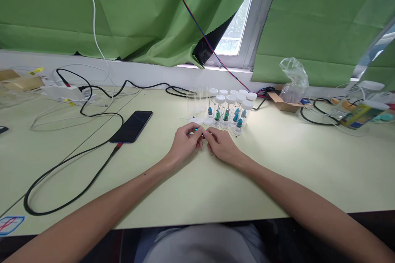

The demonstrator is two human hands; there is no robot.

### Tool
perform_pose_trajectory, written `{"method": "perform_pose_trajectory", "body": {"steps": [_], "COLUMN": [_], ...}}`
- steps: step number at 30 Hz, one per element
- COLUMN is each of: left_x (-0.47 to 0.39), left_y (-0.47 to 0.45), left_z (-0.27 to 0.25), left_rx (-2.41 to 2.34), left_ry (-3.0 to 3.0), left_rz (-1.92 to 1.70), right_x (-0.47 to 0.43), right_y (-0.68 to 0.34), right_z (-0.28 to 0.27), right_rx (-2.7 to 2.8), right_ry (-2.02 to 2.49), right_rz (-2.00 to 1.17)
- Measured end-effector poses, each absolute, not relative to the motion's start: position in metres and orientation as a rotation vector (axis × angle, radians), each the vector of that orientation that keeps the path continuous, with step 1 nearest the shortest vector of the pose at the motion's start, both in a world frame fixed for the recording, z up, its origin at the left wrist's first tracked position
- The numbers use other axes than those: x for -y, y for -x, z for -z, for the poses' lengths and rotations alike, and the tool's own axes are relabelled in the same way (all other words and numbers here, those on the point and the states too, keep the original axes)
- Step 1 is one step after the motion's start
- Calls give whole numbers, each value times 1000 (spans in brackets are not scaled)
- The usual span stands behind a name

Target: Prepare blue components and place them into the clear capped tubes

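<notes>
My left hand [185, 144] and my right hand [220, 144] met on the pale green worktop [277, 172], with the fingertips touching. Both were closed in a pinch on one small blue part [196, 130], which showed only as a tiny spot between the fingers; its shape was too small to make out. Just behind my hands stood a group of clear vials with white caps [230, 109], each with a blue or green piece inside, hard to see in detail. Two clear tubes without caps [197, 98] stood to their left, almost invisible. A black phone [132, 126] lay near on the left, with a black cable [77, 164] plugged in. My forearms were cut off by the lower edge.
</notes>
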State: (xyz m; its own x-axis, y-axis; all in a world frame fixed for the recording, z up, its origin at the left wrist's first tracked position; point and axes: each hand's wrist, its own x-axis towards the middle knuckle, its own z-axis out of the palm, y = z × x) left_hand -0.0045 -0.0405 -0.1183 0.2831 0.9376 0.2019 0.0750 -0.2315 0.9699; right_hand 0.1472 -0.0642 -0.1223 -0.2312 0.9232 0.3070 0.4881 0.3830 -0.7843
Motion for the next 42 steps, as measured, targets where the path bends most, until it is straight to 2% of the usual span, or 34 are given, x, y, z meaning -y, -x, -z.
{"method": "perform_pose_trajectory", "body": {"steps": [25, 42], "left_x": [41, 41], "left_y": [5, 6], "left_z": [117, 118], "left_rx": [-938, -923], "left_ry": [-1562, -1522], "left_rz": [-1125, -1135], "right_x": [66, 63], "right_y": [-146, -147], "right_z": [122, 123], "right_rx": [1802, 1848], "right_ry": [1223, 1235], "right_rz": [-745, -654]}}
